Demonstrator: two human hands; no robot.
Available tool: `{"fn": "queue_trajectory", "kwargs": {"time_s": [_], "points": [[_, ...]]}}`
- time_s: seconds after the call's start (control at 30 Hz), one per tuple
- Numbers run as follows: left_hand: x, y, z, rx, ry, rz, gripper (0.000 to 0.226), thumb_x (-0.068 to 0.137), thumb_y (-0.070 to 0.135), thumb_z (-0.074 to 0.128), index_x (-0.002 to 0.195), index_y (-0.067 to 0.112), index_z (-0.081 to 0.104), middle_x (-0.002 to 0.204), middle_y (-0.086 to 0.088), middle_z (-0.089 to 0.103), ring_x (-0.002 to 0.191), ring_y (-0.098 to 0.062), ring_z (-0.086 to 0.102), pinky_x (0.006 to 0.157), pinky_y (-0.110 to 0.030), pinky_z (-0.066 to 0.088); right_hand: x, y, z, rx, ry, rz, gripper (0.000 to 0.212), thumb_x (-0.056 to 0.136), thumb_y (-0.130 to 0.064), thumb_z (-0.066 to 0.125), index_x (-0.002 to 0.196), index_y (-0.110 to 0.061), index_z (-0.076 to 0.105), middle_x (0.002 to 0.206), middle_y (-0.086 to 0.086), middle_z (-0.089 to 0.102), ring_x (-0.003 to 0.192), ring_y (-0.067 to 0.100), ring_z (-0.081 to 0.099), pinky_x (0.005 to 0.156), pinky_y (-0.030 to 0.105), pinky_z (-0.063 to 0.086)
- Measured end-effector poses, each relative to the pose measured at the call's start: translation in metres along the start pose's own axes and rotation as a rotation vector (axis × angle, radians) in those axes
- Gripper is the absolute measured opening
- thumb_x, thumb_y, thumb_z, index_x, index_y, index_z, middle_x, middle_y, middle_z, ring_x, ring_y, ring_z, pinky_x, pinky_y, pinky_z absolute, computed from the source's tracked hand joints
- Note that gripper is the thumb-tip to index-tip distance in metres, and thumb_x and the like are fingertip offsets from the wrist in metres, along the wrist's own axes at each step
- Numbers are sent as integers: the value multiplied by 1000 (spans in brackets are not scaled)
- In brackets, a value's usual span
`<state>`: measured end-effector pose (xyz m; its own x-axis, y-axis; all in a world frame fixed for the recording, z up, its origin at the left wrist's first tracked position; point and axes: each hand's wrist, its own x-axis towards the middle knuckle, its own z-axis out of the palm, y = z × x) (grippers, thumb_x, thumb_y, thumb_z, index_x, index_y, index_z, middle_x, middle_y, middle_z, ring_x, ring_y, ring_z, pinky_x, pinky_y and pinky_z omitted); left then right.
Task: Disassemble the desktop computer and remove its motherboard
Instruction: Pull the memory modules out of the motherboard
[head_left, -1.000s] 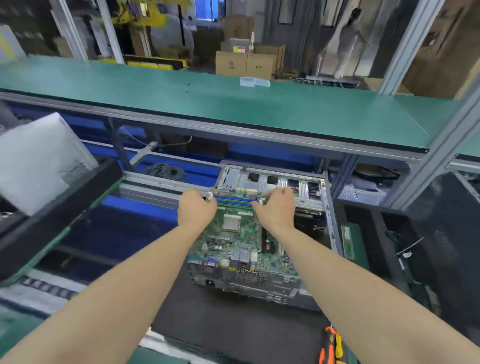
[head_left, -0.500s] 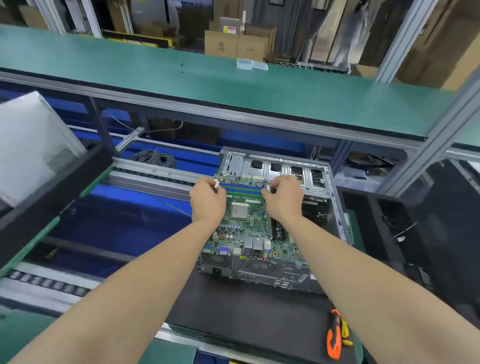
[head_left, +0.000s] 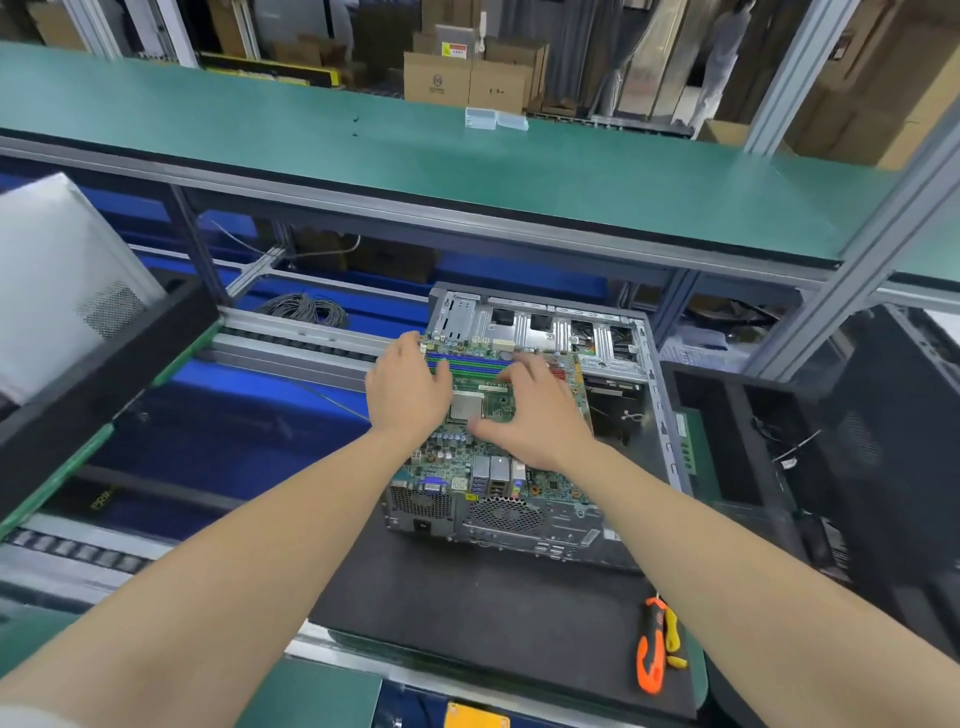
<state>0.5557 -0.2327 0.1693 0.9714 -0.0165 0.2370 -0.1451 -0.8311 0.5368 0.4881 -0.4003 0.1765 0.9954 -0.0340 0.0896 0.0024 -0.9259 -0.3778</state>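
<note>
Overhead, a long green shelf spans the upper half of the frame, and below it a black mat fills the lower centre. On the mat lies the desktop computer case, on its side and open on top, with its grey rear panel of fan grilles and ports facing the lower edge and bare metal drive bays at its far end. Inside it, at frame centre, sits the motherboard: a green board crowded with small capacitors, silver port blocks along its near edge and blue and green memory slots across its far end. The left hand lies over the board's upper left edge with fingers stretched forward and thumb splayed across the slots. The right hand rests on the board's right part, fingers spread wide and thumb pointing left. An orange-handled screwdriver lies at the mat's lower right, and between the hands the square silver processor socket shows
</note>
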Motion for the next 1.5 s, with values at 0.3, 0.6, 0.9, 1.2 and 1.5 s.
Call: {"fn": "queue_trajectory", "kwargs": {"time_s": [0.3, 0.6, 0.9, 1.2, 1.5], "points": [[-12, -4, 12, 198, -234, 108, 81, 97, 75, 31, 161, 25, 26, 172, -11, 5, 155, -32, 22, 121, -52, 20, 2, 5, 3, -77, -62, -67, 62, 86, -56, 59, 136, -20, 59, 153, 2, 39, 148, 23, 29, 120, 50, 20], [-13, -6, 12, 209, -211, 127, 76, 100, 72, 29, 161, 26, 28, 172, -13, 5, 154, -30, 23, 121, -51, 18, 7, -10, -6, -102, -97, -48, 47, 94, -55, 43, 105, -29, 80, 149, -4, 54, 152, 33, 26, 118, 55, 14], [-23, 3, 3, 65, 43, 187, 10, 95, 19, 54, 103, 17, 49, 113, -1, 50, 113, -28, 51, 99, -42, 33, 33, -3, -23, -218, -80, -194, 45, 112, -31, 27, 84, -17, 60, 85, -3, 56, 86, 20, 54, 102, 48, 36], [-32, 13, -7, 466, -3, 300, 57, 81, 68, 43, 100, 16, 58, 111, -7, 52, 104, -28, 45, 92, -44, 35, 44, 7, -10, -40, -61, -100, 49, 112, -39, 29, 90, -20, 68, 100, -1, 57, 95, 22, 56, 96, 45, 33], [-36, 26, -5, 669, -85, 255, 65, 93, 65, 30, 103, 14, 68, 109, -9, 52, 103, -29, 44, 89, -45, 34, 46, 10, -7, -52, -44, -144, 48, 112, -34, 28, 86, -21, 67, 100, -2, 57, 99, 21, 53, 93, 43, 30]]}}
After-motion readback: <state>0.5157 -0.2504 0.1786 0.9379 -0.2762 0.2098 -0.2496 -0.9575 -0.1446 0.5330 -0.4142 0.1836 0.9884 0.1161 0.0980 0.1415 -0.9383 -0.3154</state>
